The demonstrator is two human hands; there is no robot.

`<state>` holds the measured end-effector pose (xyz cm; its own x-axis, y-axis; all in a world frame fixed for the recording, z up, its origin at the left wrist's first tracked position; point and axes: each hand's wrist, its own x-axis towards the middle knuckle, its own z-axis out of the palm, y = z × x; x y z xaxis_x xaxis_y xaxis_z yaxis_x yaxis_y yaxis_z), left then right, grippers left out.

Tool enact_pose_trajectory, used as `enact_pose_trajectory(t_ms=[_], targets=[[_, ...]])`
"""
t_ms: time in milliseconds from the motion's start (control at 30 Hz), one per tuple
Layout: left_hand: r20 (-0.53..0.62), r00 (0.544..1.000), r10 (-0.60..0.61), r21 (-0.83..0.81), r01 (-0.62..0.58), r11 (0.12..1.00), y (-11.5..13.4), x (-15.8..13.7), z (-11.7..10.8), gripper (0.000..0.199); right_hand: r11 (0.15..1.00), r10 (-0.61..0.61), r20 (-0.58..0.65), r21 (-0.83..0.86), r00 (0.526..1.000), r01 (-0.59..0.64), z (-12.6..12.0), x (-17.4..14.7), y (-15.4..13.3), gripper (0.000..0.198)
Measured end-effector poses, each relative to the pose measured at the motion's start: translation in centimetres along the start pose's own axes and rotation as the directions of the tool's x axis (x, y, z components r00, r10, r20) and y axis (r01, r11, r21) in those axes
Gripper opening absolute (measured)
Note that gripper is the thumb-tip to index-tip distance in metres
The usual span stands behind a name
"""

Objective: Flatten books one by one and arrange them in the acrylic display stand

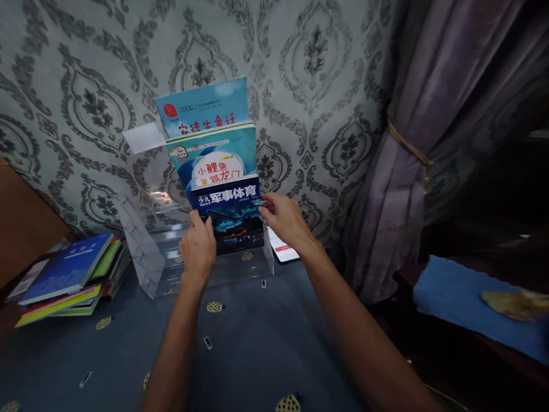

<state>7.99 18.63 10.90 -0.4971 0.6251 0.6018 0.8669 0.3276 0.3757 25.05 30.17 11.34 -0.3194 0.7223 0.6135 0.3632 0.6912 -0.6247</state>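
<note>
A dark blue book (234, 219) stands upright at the front tier of a clear acrylic display rack (146, 252). My left hand (198, 245) grips its left edge, fingers closed. At the right edge, my right hand (282, 215) pinches the same book between thumb and fingers. Behind it a teal book (216, 150) with a round white title patch rises one tier higher. The tallest, a light blue book (205, 103) with red lettering, leans at the back near the wall. The rack's left part holds no books.
Left of the rack lies a pile of books (69, 272), a blue one on top. A phone (284, 247) rests beside the rack's right end. At right hangs a tied purple curtain (386, 222), with a blue cloth (461, 305) below. A brown board (9, 216) stands far left.
</note>
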Motion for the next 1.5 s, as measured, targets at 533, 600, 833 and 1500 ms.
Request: enact_pose_trajectory(t_ms=[533,600,833,1500], targets=[[0.129,0.992,0.02,0.139,-0.038,0.99,1.0,0.0,-0.8,0.025,0.992,-0.03,-0.027,-0.121,0.999,0.027,0.3,-0.1,-0.8,0.025],[0.134,0.991,0.023,0.13,-0.041,0.991,0.9,0.0,-0.8,0.025,0.991,-0.024,-0.035,-0.129,0.999,0.02,0.3,-0.2,-0.9,0.025],[0.112,0.993,0.043,0.102,-0.054,0.993,0.5,0.0,-0.6,0.026,0.994,-0.004,-0.045,-0.113,0.999,-0.001,0.3,-0.3,-1.2,0.024],[0.138,0.989,0.06,0.068,-0.07,0.995,0.0,0.1,-1.9,0.031,0.996,0.057,0.018,0.065,0.998,-0.058,-1.2,-0.1,-0.3,0.033]])
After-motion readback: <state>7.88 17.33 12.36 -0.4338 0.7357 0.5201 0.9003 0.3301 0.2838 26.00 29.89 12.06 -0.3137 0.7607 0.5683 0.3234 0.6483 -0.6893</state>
